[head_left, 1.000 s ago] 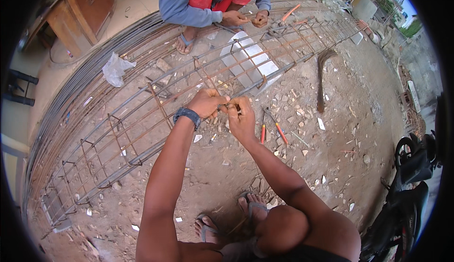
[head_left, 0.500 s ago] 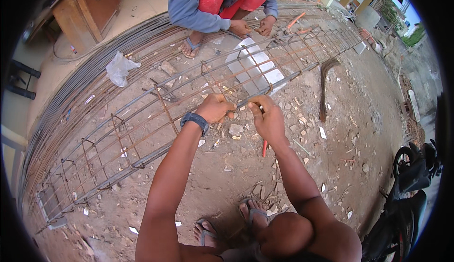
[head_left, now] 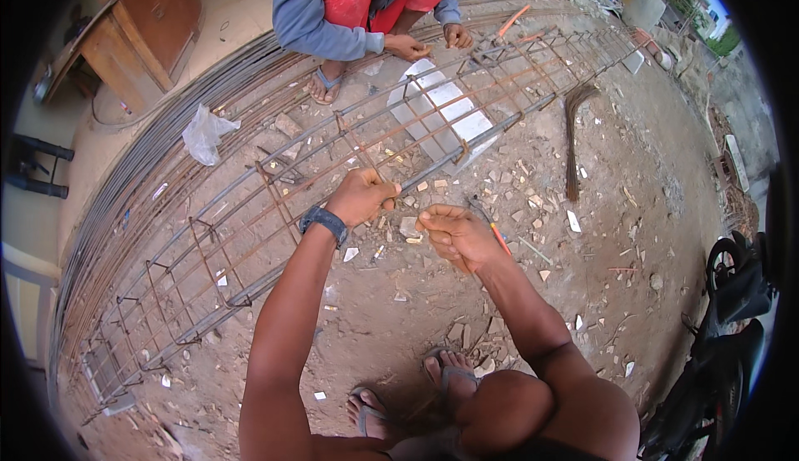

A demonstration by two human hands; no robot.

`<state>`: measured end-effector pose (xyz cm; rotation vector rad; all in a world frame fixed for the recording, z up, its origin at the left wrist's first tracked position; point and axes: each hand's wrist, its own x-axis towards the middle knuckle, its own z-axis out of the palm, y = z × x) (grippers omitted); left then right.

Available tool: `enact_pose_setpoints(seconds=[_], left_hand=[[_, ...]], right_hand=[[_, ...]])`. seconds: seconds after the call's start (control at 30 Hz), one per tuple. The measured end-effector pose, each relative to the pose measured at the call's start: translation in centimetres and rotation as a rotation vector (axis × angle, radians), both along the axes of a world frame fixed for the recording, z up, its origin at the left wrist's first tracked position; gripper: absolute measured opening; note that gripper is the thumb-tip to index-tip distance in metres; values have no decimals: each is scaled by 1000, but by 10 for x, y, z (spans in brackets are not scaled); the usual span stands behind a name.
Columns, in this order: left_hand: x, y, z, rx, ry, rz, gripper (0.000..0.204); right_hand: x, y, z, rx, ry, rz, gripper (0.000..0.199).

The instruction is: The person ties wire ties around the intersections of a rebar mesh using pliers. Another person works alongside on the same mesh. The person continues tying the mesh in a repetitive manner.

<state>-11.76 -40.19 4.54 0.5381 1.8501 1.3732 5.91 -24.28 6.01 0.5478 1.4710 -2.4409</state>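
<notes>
Right hand (head_left: pixel 456 235) has moved away from the near long bar, toward the lower right, since half a second ago. Its thumb and index finger are pressed together, the others loosely curled; whether a thin wire is between them, I cannot tell. Left hand (head_left: pixel 364 197) stays at this near bar of the rebar cage (head_left: pixel 433 171), around the center, its fingers bent closed, perhaps to steady that spot; what exactly it grips is hidden. The cage crosses from lower left to upper right, above a white block (head_left: pixel 473 121), which probably keeps it raised from the ground (head_left: pixel 616 294). Pliers (head_left: pixel 499 239) lie behind the right hand, partly covered, seemingly within easy reach. On the right, a bundle of brown wire (head_left: pixel 572 149) lies with its top end near the cage.
</notes>
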Motion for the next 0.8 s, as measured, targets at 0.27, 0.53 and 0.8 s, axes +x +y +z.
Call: enact_pose_setpoints(seconds=[0.27, 0.53, 0.8], left_hand=[[6, 3, -3, 5, -1, 27, 32], [4, 3, -5, -1, 50, 34, 31], [1, -11, -4, -49, 105, 27, 38]], right_hand=[[58, 87, -176, 1270, -347, -140, 71], [60, 104, -209, 1593, -545, 7, 51], [78, 74, -62, 201, -258, -45, 26]])
